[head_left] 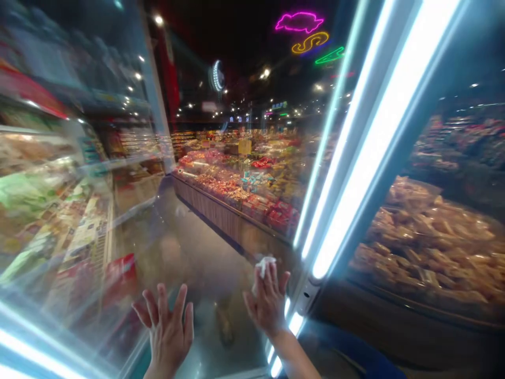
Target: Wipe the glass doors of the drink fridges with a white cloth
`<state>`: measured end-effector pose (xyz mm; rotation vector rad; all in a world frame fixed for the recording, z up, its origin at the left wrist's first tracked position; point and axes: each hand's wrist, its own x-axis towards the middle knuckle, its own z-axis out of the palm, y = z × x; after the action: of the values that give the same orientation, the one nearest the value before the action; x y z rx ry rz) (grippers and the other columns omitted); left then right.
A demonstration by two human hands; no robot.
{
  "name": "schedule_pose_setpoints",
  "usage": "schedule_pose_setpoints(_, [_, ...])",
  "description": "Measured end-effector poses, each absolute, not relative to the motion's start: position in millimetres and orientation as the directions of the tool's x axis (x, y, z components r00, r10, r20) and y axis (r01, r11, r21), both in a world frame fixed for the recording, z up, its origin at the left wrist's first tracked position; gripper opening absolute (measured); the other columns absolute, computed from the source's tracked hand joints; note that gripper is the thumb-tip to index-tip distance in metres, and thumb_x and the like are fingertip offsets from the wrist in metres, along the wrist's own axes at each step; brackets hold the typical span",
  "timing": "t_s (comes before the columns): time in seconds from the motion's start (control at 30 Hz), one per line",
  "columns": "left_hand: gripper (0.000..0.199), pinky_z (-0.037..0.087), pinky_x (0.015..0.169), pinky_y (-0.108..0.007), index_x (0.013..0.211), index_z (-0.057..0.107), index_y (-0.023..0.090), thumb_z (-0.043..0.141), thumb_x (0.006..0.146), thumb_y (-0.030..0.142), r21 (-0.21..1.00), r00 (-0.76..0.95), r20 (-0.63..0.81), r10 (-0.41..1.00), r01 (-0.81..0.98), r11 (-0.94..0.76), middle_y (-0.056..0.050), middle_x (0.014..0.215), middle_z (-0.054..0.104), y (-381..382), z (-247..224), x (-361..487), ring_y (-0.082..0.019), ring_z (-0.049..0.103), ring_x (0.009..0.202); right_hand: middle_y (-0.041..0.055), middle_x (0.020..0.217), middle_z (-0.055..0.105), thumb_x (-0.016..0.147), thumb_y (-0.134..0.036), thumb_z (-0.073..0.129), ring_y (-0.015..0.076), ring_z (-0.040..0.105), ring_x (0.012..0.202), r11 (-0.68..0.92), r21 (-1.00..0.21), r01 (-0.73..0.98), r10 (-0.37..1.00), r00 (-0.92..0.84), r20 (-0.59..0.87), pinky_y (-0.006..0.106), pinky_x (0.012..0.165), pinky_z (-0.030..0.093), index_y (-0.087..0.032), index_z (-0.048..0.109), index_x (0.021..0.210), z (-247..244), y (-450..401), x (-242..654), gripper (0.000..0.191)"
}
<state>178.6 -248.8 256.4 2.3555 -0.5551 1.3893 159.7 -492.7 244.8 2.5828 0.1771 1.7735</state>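
A clear glass pane [205, 337] stands in front of me, and the shop shows through it. My left hand [168, 329] lies flat against the glass at the lower middle, fingers spread, holding nothing. Further right, my right hand [268, 300] presses a crumpled white tissue [266, 263] to the pane. The tissue sticks out past the fingertips, and the rest of it is hidden under the palm. Just right of that hand runs a bright light strip [355, 195] along the door frame.
Beyond the glass, a long wood-sided display counter [213, 210] carries heaped packaged goods. Stocked shelves [51, 210] stand on the left, blurred. At the right, a bin of wrapped items [442, 242] sits past the light strip. Neon signs [300, 22] glow above.
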Motion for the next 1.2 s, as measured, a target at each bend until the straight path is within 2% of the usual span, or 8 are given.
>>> schedule_pose_setpoints(0.1, [0.093, -0.005, 0.128, -0.069, 0.164, 0.014, 0.039, 0.066, 0.09, 0.016, 0.072, 0.434, 0.888, -0.15, -0.455, -0.887, -0.006, 0.176, -0.007, -239.5, 257.4, 174.5, -0.035, -0.013, 0.162, 0.0204, 0.173, 0.011, 0.101, -0.03, 0.045, 0.0345, 0.001, 0.162, -0.997, -0.03, 0.072, -0.005, 0.326, 0.945, 0.065, 0.129, 0.007, -0.004, 0.008, 0.166, 249.9, -488.0, 165.8, 0.079])
schedule_pose_setpoints(0.27, [0.093, -0.005, 0.127, -0.07, 0.165, 0.013, 0.035, 0.065, 0.091, 0.016, 0.052, 0.446, 0.881, -0.16, -0.427, -0.903, -0.008, 0.176, -0.007, -218.1, 259.1, 172.9, -0.036, -0.013, 0.161, 0.0139, 0.169, 0.032, 0.101, -0.04, 0.05, 0.0268, 0.012, 0.163, -0.969, 0.064, 0.238, 0.156, 0.393, 0.906, 0.055, 0.132, 0.003, -0.013, 0.016, 0.167, 249.7, -454.7, 169.4, 0.078])
schedule_pose_setpoints(0.43, [0.091, 0.0, 0.127, -0.072, 0.165, 0.013, 0.037, 0.064, 0.091, 0.016, 0.099, 0.462, 0.881, -0.105, -0.396, -0.913, -0.008, 0.176, -0.006, -187.6, 257.3, 174.8, -0.037, -0.009, 0.162, 0.0176, 0.174, 0.01, 0.104, -0.033, 0.039, 0.032, 0.003, 0.163, -0.991, -0.028, 0.133, 0.017, 0.329, 0.944, 0.063, 0.13, 0.005, -0.007, 0.009, 0.166, 263.2, -437.9, 174.6, 0.074])
schedule_pose_setpoints(0.63, [0.09, -0.001, 0.127, -0.072, 0.164, 0.013, 0.04, 0.063, 0.092, 0.017, 0.136, 0.475, 0.876, -0.083, -0.407, -0.903, -0.005, 0.176, -0.006, -147.8, 258.4, 183.5, -0.035, -0.01, 0.162, 0.013, 0.174, 0.01, 0.102, -0.036, 0.042, 0.0272, 0.004, 0.163, -0.968, 0.136, 0.212, 0.206, 0.356, 0.912, 0.054, 0.132, -0.001, -0.008, 0.009, 0.167, 269.6, -394.8, 186.8, 0.077])
schedule_pose_setpoints(0.83, [0.086, -0.002, 0.129, -0.067, 0.164, 0.015, 0.039, 0.06, 0.094, 0.021, 0.156, 0.46, 0.886, -0.05, -0.399, -0.903, -0.002, 0.176, -0.007, -95.5, 263.1, 200.3, -0.033, -0.01, 0.162, 0.0163, 0.174, -0.003, 0.103, -0.03, 0.038, 0.031, -0.003, 0.163, -0.996, -0.014, 0.087, 0.014, 0.317, 0.948, 0.061, 0.13, 0.004, -0.004, 0.005, 0.166, 244.0, -365.4, 192.2, 0.076])
schedule_pose_setpoints(1.0, [0.082, -0.002, 0.129, -0.069, 0.164, 0.017, 0.04, 0.06, 0.095, 0.024, 0.194, 0.481, 0.876, -0.028, -0.406, -0.893, -0.002, 0.176, -0.007, -65.6, 257.7, 211.7, -0.035, -0.009, 0.162, 0.0106, 0.173, 0.022, 0.101, -0.044, 0.047, 0.0244, 0.006, 0.163, -0.955, 0.129, 0.269, 0.228, 0.378, 0.897, 0.053, 0.132, -0.001, -0.013, 0.012, 0.167, 232.9, -288.9, 205.1, 0.08])
schedule_pose_setpoints(1.07, [0.08, 0.0, 0.128, -0.071, 0.163, 0.019, 0.039, 0.06, 0.095, 0.026, 0.238, 0.518, 0.855, -0.001, -0.394, -0.888, -0.003, 0.176, -0.006, -56.1, 252.0, 213.0, -0.037, -0.007, 0.162, 0.0118, 0.172, 0.023, 0.101, -0.041, 0.048, 0.0248, 0.006, 0.163, -0.967, 0.106, 0.229, 0.191, 0.389, 0.901, 0.055, 0.132, -0.002, -0.013, 0.013, 0.167, 231.1, -295.3, 204.0, 0.08])
schedule_pose_setpoints(1.2, [0.081, -0.002, 0.128, -0.072, 0.163, 0.019, 0.041, 0.061, 0.095, 0.028, 0.287, 0.544, 0.839, 0.033, -0.388, -0.876, -0.003, 0.176, -0.006, -48.3, 243.0, 210.3, -0.039, -0.006, 0.162, 0.0213, 0.174, 0.003, 0.101, -0.031, 0.043, 0.034, -0.001, 0.163, -0.996, -0.065, 0.062, -0.039, 0.353, 0.935, 0.068, 0.128, 0.003, -0.002, 0.006, 0.165, 221.5, -327.1, 192.6, 0.079])
